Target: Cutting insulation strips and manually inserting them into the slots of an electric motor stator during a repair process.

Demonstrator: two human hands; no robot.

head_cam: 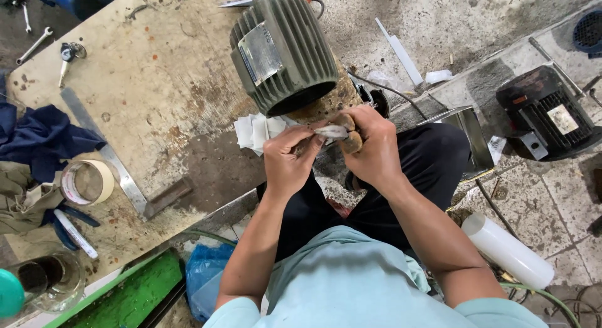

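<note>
Stained, scuffed counter [157,96] carries one ribbed green motor housing [282,52]; our left hand [287,162] and right hand [370,149] both pinch one thin white strip [331,132].

I see both hands up close at the open end of a green finned motor housing [282,52] on the bench. Left hand [290,158] & right hand [369,149] pinch a small white paper strip [331,132] betw. fingertips. Folded white papers [257,132] lie just beside; tape roll [88,182] far left.
</note>
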